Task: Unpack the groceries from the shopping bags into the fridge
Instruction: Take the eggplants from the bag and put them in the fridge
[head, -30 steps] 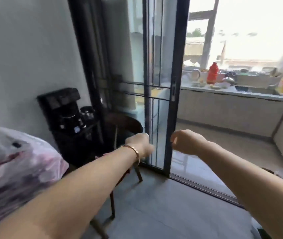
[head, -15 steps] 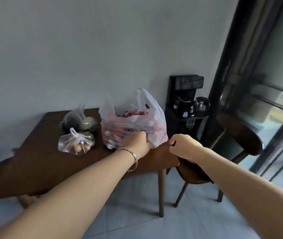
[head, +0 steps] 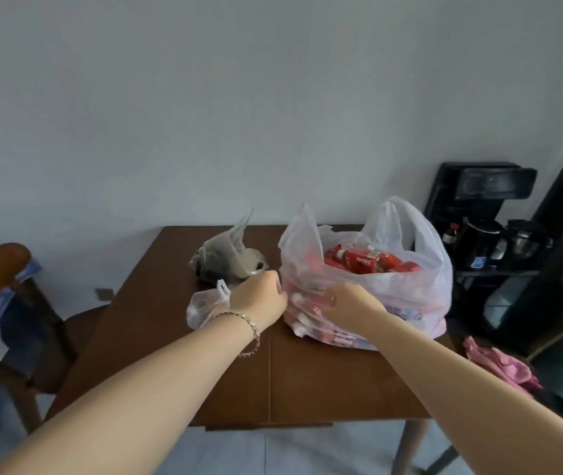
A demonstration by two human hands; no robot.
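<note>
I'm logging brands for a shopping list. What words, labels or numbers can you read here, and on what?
No text here is legible.
Red packets: white lettering, too blurred to read.
Large white bag: blue print low on its front, blurred.
Black kettle: blue sticker, too small to read.

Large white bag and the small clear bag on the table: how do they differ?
The large white bag stands far taller and wider than the small clear bag. The large white bag gapes open, showing red packets; the small clear bag is bunched closed on top. Both are thin plastic on the brown table.
</note>
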